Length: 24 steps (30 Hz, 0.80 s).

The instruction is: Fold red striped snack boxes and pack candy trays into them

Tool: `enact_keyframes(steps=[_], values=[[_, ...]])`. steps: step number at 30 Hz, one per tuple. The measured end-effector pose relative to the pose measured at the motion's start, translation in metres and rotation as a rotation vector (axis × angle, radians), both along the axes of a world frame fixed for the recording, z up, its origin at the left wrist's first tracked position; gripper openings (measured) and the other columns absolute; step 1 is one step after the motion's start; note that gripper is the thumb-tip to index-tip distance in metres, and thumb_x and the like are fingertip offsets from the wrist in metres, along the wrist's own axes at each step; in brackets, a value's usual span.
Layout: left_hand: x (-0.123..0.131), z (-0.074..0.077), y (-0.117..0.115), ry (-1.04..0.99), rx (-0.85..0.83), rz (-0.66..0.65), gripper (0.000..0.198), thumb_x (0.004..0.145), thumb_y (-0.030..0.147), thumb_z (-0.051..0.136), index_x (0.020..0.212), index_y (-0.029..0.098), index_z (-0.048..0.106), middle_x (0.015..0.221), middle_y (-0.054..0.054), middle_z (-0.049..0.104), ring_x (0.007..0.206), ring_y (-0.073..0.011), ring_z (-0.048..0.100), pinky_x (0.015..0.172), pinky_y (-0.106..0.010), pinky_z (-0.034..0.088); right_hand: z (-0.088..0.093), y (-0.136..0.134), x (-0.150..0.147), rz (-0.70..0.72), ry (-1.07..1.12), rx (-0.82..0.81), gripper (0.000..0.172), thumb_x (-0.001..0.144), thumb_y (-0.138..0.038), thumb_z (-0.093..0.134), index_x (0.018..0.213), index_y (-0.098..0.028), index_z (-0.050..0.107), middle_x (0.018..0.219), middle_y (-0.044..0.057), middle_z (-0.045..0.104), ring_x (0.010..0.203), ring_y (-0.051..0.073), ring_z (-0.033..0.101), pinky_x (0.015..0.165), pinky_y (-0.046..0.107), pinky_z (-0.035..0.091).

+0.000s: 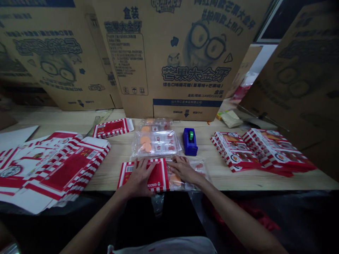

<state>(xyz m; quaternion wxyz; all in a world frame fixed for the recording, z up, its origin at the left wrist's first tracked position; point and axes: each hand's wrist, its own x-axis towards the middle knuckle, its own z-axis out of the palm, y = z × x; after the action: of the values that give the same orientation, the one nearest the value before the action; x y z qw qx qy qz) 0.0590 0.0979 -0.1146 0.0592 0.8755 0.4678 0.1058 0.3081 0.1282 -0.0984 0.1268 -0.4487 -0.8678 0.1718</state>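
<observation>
Carton, red with white-striped ends, lies flat along the front edge of the counter, straight before the person. Left grip rests palm down across its top, fingers spread and pressing rather than clasping. Right grip has bent fingers at the carton's right end, over a clear pack with orange pieces; whether it pinches anything, or whether the pack's end sits inside the carton, I cannot tell.

The carton looks like light, thin card: stiff along its folds, easily dented across the broad face. Its 2 long sides would make the safest hold, with little squeeze. The pack is probably light too, its film slick and crinkly and the contents perhaps soft; better held by its outer edges than pressed from above.

Room is tight in front, where the counter ends right beside the carton. Behind it lies a pile of clear packs, with a blue tape dispenser just to its right. A stack of flat cartons borders the left. Bare wood runs rightward from the pack towards the 2 groups of red-and-white boxes, the easiest sideways path.
</observation>
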Motion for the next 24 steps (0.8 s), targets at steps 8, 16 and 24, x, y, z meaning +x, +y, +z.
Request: enact_keyframes(steps=[8,16,24], values=[[-0.004,0.000,0.001,0.027,-0.031,-0.001,0.115,0.045,0.056,0.078,0.144,0.017,0.033,0.146,-0.023,0.033,0.135,-0.0430,0.029,0.109,-0.067,0.006,-0.020,-0.033,0.076,-0.589,0.510,0.186,0.034,0.084,-0.041,0.056,0.108,-0.019,0.068,0.120,0.014,0.059,0.109,0.027,0.057,0.096,0.044,0.046],[-0.002,-0.001,0.001,-0.007,0.059,0.016,0.109,0.046,0.056,0.076,0.139,0.012,0.041,0.134,-0.024,0.043,0.126,-0.0450,0.036,0.111,-0.063,0.008,-0.024,-0.044,0.084,-0.596,0.493,-0.003,0.035,0.085,-0.048,0.051,0.095,-0.021,0.071,0.104,0.012,0.069,0.103,0.028,0.063,0.094,0.047,0.049],[0.007,0.004,-0.003,0.011,-0.012,-0.016,0.111,0.044,0.057,0.076,0.140,0.015,0.039,0.140,-0.023,0.039,0.127,-0.0431,0.034,0.108,-0.061,0.018,-0.032,-0.025,0.018,-0.476,0.731,-0.242,0.033,0.077,-0.038,0.057,0.103,-0.017,0.062,0.101,0.013,0.072,0.088,0.027,0.070,0.079,0.042,0.056]])
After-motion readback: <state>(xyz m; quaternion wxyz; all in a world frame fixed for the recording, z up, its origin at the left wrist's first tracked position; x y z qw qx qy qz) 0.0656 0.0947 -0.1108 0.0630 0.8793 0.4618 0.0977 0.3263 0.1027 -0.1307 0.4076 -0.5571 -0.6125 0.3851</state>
